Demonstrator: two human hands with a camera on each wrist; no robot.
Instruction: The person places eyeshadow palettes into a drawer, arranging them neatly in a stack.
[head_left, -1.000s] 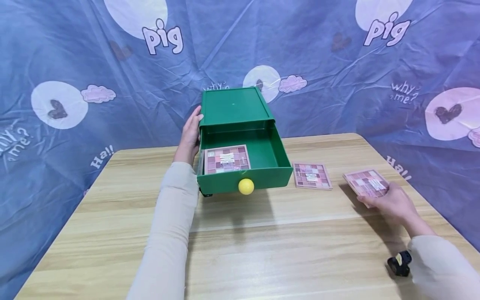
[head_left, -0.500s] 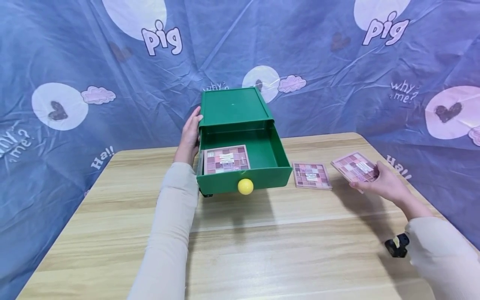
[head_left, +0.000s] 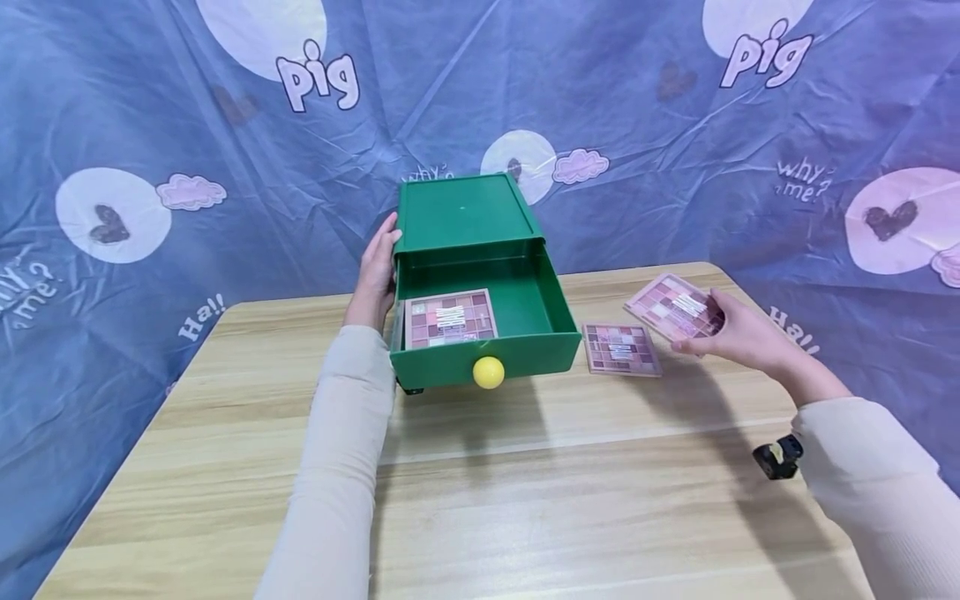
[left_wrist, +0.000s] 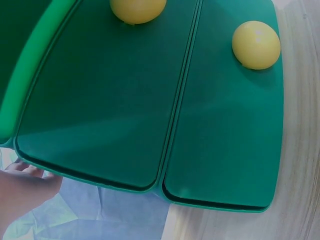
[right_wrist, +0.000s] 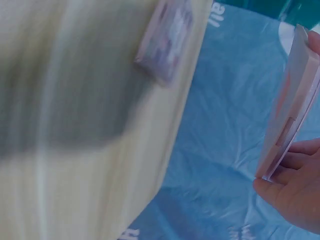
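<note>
A green drawer cabinet (head_left: pixel 465 212) has its top drawer (head_left: pixel 442 367) pulled out, with a yellow ball knob (head_left: pixel 488 372) on its front. Inside, at the drawer's left, lies an eyeshadow palette (head_left: pixel 461 317). My left hand (head_left: pixel 377 271) rests against the cabinet's left side, fingers fairly straight; in the left wrist view the hand (left_wrist: pixel 27 192) shows at the cabinet's edge. My right hand (head_left: pixel 750 333) holds another palette (head_left: pixel 671 307) by its right edge, tilted above the table; thumb and fingers (right_wrist: pixel 272 187) grip it. A further palette (head_left: pixel 621 350) lies flat right of the drawer.
Lower drawer fronts (left_wrist: pixel 220 130) with yellow knobs (left_wrist: pixel 256 45) show in the left wrist view. The wooden table (head_left: pixel 525 517) runs back to a blue printed cloth (head_left: pixel 637 108). A small black device (head_left: pixel 778 457) sits at the right wrist.
My right hand has lifted its palette and carried it left and farther back, towards the flat palette and the cabinet. The left hand and the opened drawer stay as they were.
</note>
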